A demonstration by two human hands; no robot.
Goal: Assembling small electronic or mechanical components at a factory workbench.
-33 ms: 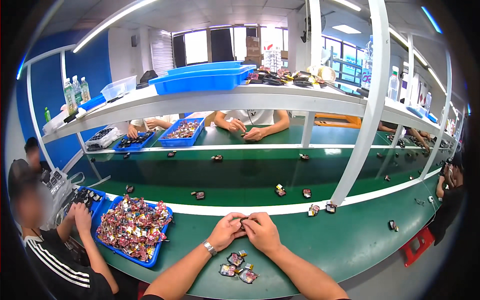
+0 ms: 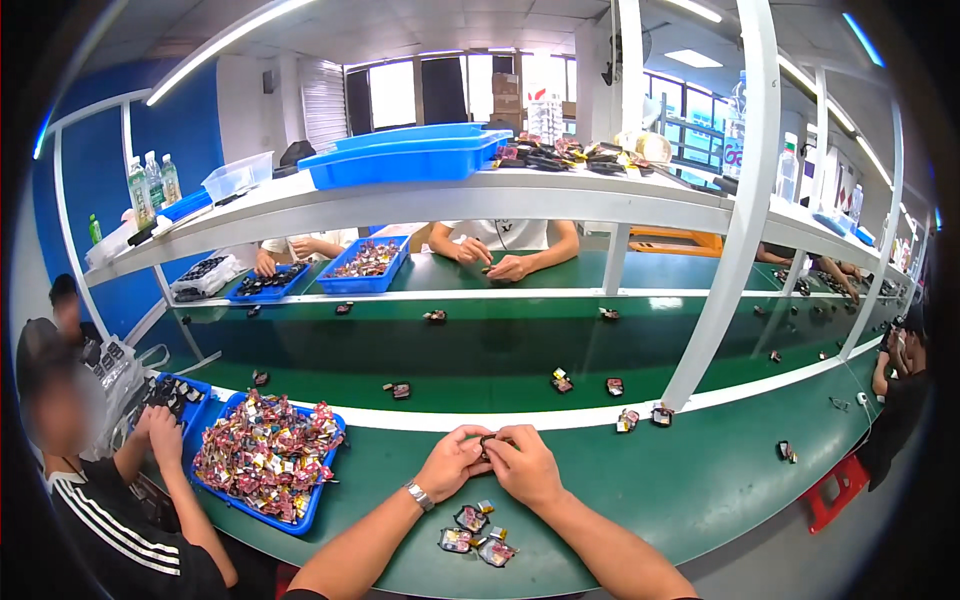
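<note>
Blue plastic tray, jagged heap of pink/white/yellow pieces, left on green desk. Left fingers: curled nearly closed, gripping small dark part, shape mostly hidden. Three flat black-framed pieces loose just below, between forearms. Right fingers: pinched on same part, between both hands. Further right, white post blocks some view; two small pieces by its foot.

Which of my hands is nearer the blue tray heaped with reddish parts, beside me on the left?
Left. Your left hand is to the right of the blue tray, apart from it; your right hand is farther right.
</note>
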